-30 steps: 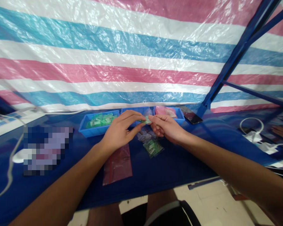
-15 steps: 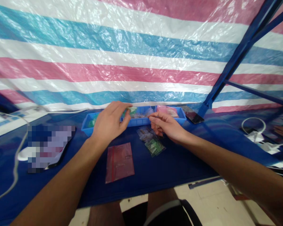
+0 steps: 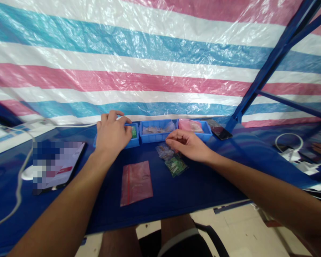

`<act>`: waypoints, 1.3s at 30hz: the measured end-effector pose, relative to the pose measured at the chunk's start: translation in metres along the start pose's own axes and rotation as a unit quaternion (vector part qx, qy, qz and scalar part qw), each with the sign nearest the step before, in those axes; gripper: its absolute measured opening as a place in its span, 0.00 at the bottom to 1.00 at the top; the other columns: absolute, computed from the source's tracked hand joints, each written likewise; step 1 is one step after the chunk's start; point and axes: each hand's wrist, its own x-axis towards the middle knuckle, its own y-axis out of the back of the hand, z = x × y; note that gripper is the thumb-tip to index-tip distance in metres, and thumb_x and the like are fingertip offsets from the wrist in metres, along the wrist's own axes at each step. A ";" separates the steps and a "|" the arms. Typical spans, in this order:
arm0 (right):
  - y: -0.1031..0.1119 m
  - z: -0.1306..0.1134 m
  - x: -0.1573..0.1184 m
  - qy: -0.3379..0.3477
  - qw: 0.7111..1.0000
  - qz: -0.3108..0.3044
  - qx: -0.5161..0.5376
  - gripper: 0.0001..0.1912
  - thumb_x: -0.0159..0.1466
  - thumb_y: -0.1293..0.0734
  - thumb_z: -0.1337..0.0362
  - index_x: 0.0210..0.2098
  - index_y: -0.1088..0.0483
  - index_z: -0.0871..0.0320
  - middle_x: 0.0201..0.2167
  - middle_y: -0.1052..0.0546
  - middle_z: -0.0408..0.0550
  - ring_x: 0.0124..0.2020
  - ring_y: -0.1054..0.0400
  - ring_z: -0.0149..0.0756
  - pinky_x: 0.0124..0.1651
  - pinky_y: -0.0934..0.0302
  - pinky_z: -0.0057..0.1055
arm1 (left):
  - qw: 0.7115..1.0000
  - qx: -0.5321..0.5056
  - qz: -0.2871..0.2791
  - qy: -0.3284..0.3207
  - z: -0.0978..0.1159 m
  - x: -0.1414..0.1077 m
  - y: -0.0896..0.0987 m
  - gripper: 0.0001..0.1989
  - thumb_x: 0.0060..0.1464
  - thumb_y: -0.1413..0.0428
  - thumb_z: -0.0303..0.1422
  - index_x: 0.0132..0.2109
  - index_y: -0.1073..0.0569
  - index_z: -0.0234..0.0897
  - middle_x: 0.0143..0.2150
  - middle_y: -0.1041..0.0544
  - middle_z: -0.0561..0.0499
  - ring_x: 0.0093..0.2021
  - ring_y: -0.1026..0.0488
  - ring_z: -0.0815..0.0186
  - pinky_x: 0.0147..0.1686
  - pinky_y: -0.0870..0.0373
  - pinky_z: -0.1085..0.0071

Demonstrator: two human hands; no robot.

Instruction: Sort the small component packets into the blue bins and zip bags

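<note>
My left hand [image 3: 111, 132] is over the left blue bin [image 3: 131, 144], palm down, with its fingers apart and bent. Green pieces [image 3: 134, 132] show in that bin beside the thumb; the hand hides the rest. My right hand [image 3: 188, 144] is curled in front of the other bins, thumb and fingertips close together; anything between them is hidden. Just below it lie small clear bags of thin metal-looking pieces [image 3: 164, 152] and clear bags with green circuit boards [image 3: 175, 166]. A flat pink zip bag [image 3: 137, 184] lies nearer to me.
The middle blue bin [image 3: 153, 139] holds clear bags of small parts, the right one pink bags [image 3: 189, 125]. A dark phone [image 3: 219, 130] lies at the right, a lit, blurred tablet-like device [image 3: 61, 167] at the left. White cables [image 3: 289, 142] and blue frame bars [image 3: 264, 71] stand right.
My left hand has moved left from the middle bin to the left bin, and its fingers have spread. The small green-and-white piece at its fingertips no longer shows. My right hand has barely shifted.
</note>
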 end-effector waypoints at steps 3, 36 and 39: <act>0.003 -0.004 -0.005 0.155 0.968 -0.086 -0.177 0.23 0.65 0.21 0.45 0.48 0.19 0.56 0.40 0.19 0.49 0.41 0.26 0.41 0.46 0.32 0.37 | 0.998 -0.033 0.043 -0.041 0.004 0.000 -0.002 0.15 0.64 0.45 0.29 0.52 0.17 0.40 0.66 0.26 0.39 0.64 0.32 0.39 0.63 0.32 0.39; 0.028 -0.021 -0.003 0.072 0.968 -0.196 -0.142 0.11 0.68 0.25 0.60 0.49 0.17 0.56 0.43 0.14 0.46 0.39 0.22 0.37 0.44 0.31 0.32 | 0.905 -0.274 -0.014 -0.326 0.051 -0.017 -0.004 0.15 0.68 0.49 0.23 0.52 0.19 0.40 0.53 0.16 0.45 0.56 0.21 0.55 0.62 0.26 0.54; 0.028 -0.012 0.002 0.026 0.993 -0.105 -0.055 0.18 0.67 0.23 0.51 0.48 0.18 0.57 0.38 0.15 0.45 0.32 0.27 0.33 0.34 0.36 0.29 | 0.903 -0.293 -0.031 -0.312 0.054 -0.019 0.000 0.19 0.67 0.50 0.23 0.57 0.21 0.40 0.54 0.15 0.45 0.57 0.20 0.54 0.63 0.26 0.54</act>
